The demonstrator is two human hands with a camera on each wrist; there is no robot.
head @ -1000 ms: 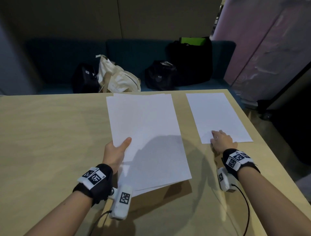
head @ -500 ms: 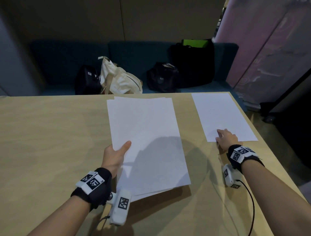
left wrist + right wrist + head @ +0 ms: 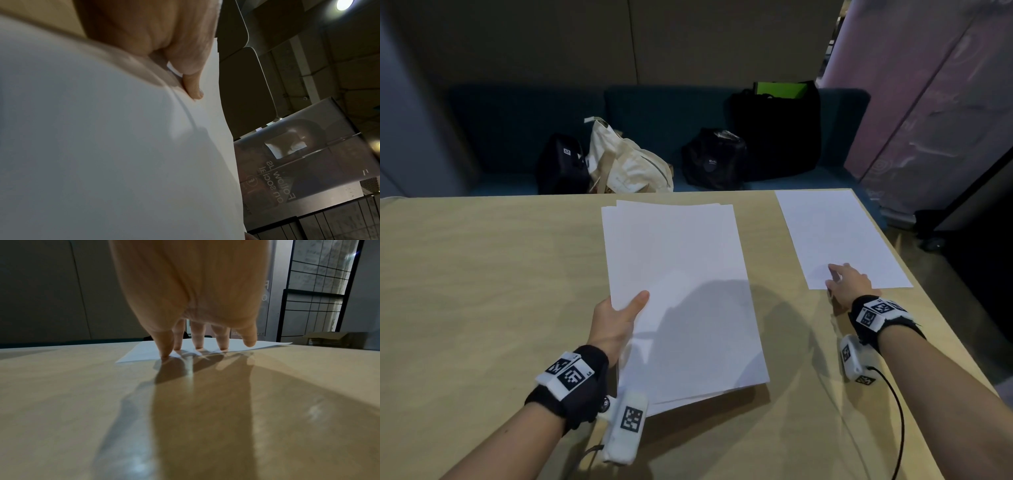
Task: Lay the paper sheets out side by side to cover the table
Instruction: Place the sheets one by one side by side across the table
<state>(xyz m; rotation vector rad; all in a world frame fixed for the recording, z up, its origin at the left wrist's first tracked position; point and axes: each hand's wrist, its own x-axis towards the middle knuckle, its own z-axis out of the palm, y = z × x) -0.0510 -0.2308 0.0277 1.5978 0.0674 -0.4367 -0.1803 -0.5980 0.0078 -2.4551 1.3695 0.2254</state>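
Observation:
My left hand (image 3: pixel 619 315) grips a stack of white paper sheets (image 3: pixel 681 294) at its left edge, thumb on top, holding it above the middle of the wooden table (image 3: pixel 482 291). The left wrist view shows the thumb (image 3: pixel 193 87) pressed on the stack (image 3: pixel 102 146). One single sheet (image 3: pixel 835 236) lies flat at the table's far right corner. My right hand (image 3: pixel 842 281) rests its straight fingertips on that sheet's near edge. In the right wrist view the fingertips (image 3: pixel 198 344) touch the single sheet (image 3: pixel 144 352).
A dark sofa (image 3: pixel 654 113) runs behind the table, with a cream tote bag (image 3: pixel 626 161) and several black bags (image 3: pixel 777 130) on it. The table's right edge (image 3: pixel 945 342) drops to the floor beside a pink panel (image 3: pixel 928 85).
The right hand slid slightly to the right along the single sheet's near edge, and the sheet now sits nearer the table's right edge. The left hand still holds the stack.

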